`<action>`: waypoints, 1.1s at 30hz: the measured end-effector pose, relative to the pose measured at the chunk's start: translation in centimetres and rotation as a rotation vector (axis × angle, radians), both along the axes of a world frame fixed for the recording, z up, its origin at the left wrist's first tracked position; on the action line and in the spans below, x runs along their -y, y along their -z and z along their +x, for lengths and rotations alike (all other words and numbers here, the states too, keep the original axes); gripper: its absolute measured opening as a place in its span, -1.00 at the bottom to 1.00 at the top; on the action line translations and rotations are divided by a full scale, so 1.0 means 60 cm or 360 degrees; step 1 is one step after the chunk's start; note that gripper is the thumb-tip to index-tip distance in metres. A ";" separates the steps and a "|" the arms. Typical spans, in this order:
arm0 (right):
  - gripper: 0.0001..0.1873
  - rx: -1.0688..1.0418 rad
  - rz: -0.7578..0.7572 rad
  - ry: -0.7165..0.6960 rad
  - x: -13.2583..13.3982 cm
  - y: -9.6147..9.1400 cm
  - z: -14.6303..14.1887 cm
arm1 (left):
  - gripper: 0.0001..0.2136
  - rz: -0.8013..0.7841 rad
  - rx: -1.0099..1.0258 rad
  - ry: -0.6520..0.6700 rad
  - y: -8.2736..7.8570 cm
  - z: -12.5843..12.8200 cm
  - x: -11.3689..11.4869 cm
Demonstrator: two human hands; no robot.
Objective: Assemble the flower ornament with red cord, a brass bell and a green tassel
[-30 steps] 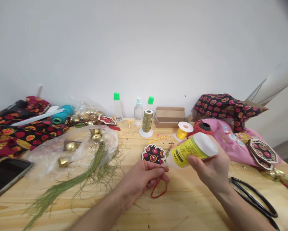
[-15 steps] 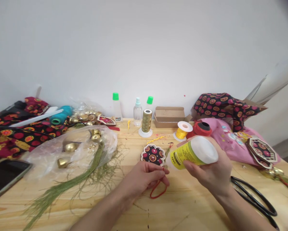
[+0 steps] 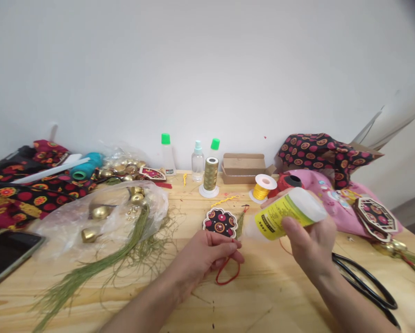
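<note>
My left hand pinches a red cord between thumb and fingers, and a loop of it hangs below the fingertips. My right hand is wrapped round a glue bottle with a yellow label, tipped so that its narrower end points left toward the left hand. A thin stretch of red cord shows under the bottle. Just beyond my left hand lies a scalloped pendant with dark patterned fabric and a pale wooden rim. Beside it is a small green tassel, partly hidden by the bottle.
Left, a plastic bag with brass bells and a long green thread bundle lie near a phone. Thread spools, clear bottles and a cardboard box stand behind. Black handles lie at right.
My right hand has moved the glue bottle slightly right, away from my left hand, and a stretch of red cord now shows beneath it. My left hand has hardly moved.
</note>
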State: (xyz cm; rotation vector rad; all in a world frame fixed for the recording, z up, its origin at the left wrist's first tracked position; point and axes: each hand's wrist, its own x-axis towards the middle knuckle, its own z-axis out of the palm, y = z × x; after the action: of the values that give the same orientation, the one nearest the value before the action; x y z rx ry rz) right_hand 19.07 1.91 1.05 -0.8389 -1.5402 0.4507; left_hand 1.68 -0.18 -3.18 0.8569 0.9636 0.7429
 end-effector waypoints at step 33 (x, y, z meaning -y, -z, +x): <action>-0.66 0.0180 0.0094 -0.0050 0.005 0.009 -0.001 | -0.80 0.0062 -0.0105 -0.0050 -0.010 -0.001 0.004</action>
State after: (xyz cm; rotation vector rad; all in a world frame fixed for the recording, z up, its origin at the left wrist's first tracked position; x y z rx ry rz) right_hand 19.00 1.59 0.52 -0.8065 -1.6652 0.3841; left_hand 1.64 -0.39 -2.56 0.9068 1.0262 0.7663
